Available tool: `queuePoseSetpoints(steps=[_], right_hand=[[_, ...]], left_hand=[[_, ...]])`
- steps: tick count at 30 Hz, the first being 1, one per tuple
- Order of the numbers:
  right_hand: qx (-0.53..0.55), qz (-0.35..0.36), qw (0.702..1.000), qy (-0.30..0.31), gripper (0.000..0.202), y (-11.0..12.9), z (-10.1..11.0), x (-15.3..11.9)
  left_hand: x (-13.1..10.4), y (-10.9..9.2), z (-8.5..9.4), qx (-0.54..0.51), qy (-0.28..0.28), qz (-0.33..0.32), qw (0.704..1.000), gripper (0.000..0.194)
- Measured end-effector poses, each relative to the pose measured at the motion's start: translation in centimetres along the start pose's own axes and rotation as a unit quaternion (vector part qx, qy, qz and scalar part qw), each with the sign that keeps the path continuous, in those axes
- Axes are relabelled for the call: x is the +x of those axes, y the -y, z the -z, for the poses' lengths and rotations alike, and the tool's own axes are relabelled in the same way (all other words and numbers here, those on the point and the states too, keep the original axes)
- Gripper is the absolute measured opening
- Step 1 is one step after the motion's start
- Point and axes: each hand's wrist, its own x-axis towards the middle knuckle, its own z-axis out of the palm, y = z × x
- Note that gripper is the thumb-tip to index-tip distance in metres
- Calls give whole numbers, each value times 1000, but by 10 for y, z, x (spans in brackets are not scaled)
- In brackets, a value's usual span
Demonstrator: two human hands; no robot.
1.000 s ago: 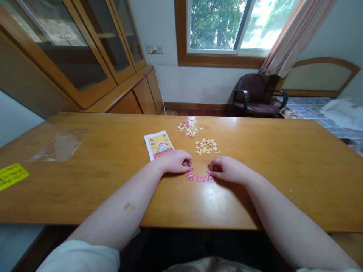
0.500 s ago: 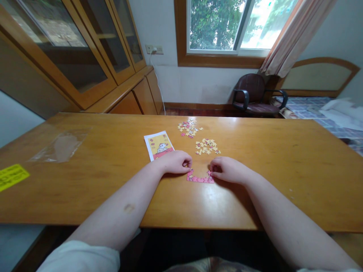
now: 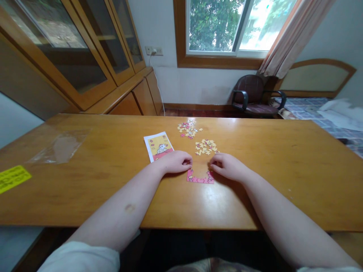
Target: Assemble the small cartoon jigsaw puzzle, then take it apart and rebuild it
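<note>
A U-shaped run of joined pink jigsaw pieces (image 3: pixel 200 180) lies flat on the table before me. Over its upper left end, my left hand (image 3: pixel 179 161) is closed, thumb and fingers curled together at the top piece. What those fingertips hold, if anything, is hidden. My right hand (image 3: pixel 225 164) hovers by the upper right end, its fingers pinched; anything between them is too small to make out. Just beyond the hands is a group of loose yellow puzzle pieces (image 3: pixel 206 147). Partly behind my left wrist lies a picture sheet (image 3: pixel 159 145) of a white cartoon animal on yellow and pink.
A second pile of mixed puzzle pieces (image 3: pixel 189 129) sits near the far edge of the wooden table (image 3: pixel 266 143). On the left are a clear plastic bag (image 3: pixel 61 147) and a yellow label (image 3: pixel 14 178). An office chair (image 3: pixel 252 94) stands past the table.
My right hand has risen slightly away from me, uncovering more of the right end of the joined pieces. My left hand has barely moved.
</note>
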Motion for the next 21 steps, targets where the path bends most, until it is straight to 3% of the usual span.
queuePoseSetpoints(steps=[4,8,10,14,17,19,21], right_hand=[[11,-34,986,-162,14,-19,-8,10],[3,-95,964,-249,15,-30,-18,17],[-26,-77,965,-249,15,-27,-15,20],[-103,-42,977,-179,15,-22,10,32],[-114,-80,962,-233,15,-32,24,47],[-99,-70,949,-290,19,-42,23,54],[-91,-18,955,-282,19,-50,15,58]], left_hand=[[5,8,-3,10,-83,15,996,16],[8,16,-6,35,-217,16,975,18],[7,16,-2,57,-275,19,959,19],[4,4,21,84,-347,28,934,18],[13,-5,35,37,-343,82,935,16],[22,-5,32,-8,-363,78,929,16],[32,-1,22,-46,-408,73,909,17]])
